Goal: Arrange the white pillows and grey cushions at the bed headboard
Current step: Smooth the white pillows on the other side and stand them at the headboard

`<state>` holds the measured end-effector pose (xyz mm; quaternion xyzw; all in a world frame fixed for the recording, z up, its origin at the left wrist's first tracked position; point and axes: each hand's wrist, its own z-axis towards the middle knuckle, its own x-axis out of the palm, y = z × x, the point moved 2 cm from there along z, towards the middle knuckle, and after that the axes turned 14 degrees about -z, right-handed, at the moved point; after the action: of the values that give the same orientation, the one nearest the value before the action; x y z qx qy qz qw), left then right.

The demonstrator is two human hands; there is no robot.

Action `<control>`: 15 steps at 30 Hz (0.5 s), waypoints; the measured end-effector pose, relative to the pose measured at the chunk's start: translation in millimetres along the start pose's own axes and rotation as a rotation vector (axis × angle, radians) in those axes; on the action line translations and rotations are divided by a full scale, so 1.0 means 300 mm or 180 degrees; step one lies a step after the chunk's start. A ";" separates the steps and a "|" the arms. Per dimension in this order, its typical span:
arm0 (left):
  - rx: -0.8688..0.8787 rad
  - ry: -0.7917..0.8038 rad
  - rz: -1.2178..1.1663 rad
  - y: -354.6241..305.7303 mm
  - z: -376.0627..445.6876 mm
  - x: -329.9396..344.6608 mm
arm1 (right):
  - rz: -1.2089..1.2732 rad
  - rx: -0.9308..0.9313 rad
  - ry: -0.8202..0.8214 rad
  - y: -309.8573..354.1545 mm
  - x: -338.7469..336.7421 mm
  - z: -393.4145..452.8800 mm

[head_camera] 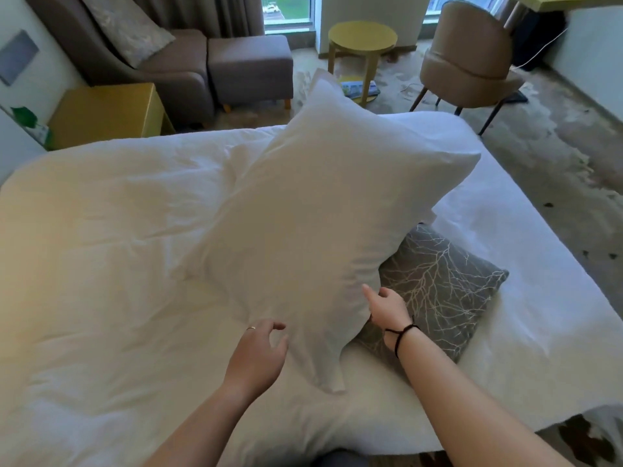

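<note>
A large white pillow (323, 210) stands tilted on the white bed (111, 264), its lower corner near me and its top corner pointing away. My left hand (259, 352) hovers by its lower left edge with fingers loosely curled, holding nothing. My right hand (387, 310) is at the pillow's lower right edge, one finger stretched along the fabric; a grip is not visible. A grey cushion (445, 288) with a white branch pattern lies flat on the bed, partly under the pillow and my right wrist. The headboard is out of view.
Beyond the bed stand a yellow nightstand (108, 112), a brown lounge chair (175, 72) bearing a patterned cushion (128, 32), an ottoman (249, 65), a round yellow table (362, 38) and a tan chair (472, 65). Patterned carpet (556, 156) runs along the bed's right side.
</note>
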<state>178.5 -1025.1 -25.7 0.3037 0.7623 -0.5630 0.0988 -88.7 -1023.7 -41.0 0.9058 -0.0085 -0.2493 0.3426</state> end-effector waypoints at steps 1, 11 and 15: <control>-0.0022 -0.0023 0.0043 -0.012 0.025 0.008 | 0.0171 0.0120 0.0039 0.005 -0.003 0.060; 0.0303 0.0173 0.0570 -0.271 0.294 0.148 | 0.1713 0.0779 0.0552 0.051 0.038 0.385; 0.0373 0.0186 0.0615 -0.336 0.354 0.185 | 0.1971 0.0947 0.0667 0.050 0.069 0.420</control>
<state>56.2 -1121.4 -9.3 0.3973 0.6978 -0.5853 0.1125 -125.8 -1116.7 -121.8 0.9209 -0.2835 -0.0354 0.2653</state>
